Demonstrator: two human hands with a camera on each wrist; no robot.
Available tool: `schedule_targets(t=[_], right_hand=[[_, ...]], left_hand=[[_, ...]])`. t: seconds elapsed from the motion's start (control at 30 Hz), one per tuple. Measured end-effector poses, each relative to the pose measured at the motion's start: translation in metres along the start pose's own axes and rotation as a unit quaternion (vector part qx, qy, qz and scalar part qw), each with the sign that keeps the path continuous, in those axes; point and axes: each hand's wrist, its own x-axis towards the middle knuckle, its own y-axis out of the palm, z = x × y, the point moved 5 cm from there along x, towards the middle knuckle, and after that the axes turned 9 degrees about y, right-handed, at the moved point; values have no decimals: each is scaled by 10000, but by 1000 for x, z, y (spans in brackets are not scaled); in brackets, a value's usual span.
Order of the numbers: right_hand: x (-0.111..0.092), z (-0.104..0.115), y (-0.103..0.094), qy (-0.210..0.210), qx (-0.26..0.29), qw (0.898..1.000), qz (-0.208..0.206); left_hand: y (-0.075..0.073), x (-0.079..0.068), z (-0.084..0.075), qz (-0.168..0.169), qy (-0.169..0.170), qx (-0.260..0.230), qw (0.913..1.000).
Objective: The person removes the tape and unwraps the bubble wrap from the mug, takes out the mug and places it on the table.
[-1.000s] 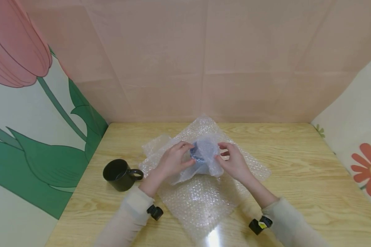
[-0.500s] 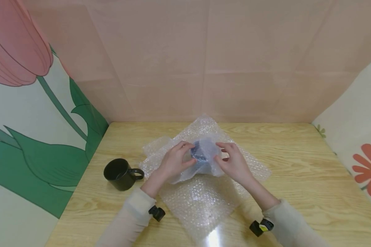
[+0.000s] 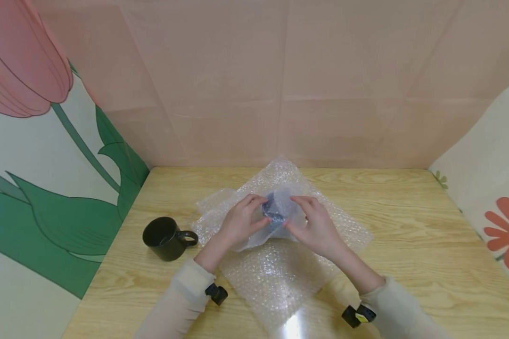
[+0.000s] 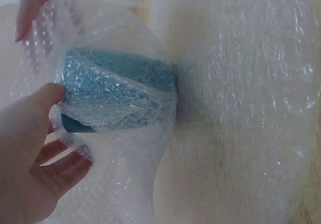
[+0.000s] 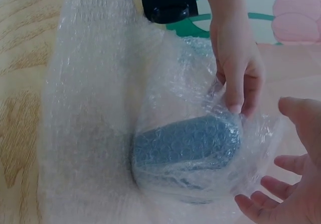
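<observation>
A blue cup (image 3: pixel 273 211) stands upright on a large sheet of bubble wrap (image 3: pixel 271 282), part of which is folded up around it. My left hand (image 3: pixel 239 221) holds the cup at its left upper rim, thumb in front and fingers behind. In the left wrist view, clear wrap covers most of the cup's blue side (image 4: pixel 118 86), while a low strip shows bare. My right hand (image 3: pixel 320 230) has its fingers spread, thumb apart, against the loose wrap over the cup's right side. The right wrist view shows this hand (image 5: pixel 296 174) with a gap to the cup.
A black mug (image 3: pixel 163 240) stands left of the wrap, handle toward the left forearm. Another piece of wrap (image 3: pixel 214 200) lies at the back left. The wooden table (image 3: pixel 411 226) meets a pink backdrop behind, with flowered panels on both sides.
My right hand has moved left, pressing the loose flap of wrap down over the cup's opening. The left hand has stayed at the rim.
</observation>
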Motion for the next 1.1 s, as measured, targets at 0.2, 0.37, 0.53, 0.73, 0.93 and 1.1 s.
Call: schedule_targets(t=[0.2,0.37,0.53,0.73,0.93,1.1], right_hand=[[-3,4,2,-221,-190,9995,76],[-4,5,0,-192,-257,9995,46],[-4,3,-4,19,-53,10000,2],[-3,3,-9,101,218,9997,-92],[-4,1,-11,35,332,9989,-336],[-4,-5,-13,78,374,9974,-618]], left_hand=[[0,0,-1,-3,-61,-36,10000],[0,0,-2,-13,-52,-55,10000],[1,0,-2,-16,-130,-180,9998],[2,-1,-1,-42,-198,-292,9994],[2,-2,-1,-90,-159,-312,9993],[2,-2,0,-48,-200,-290,9994]])
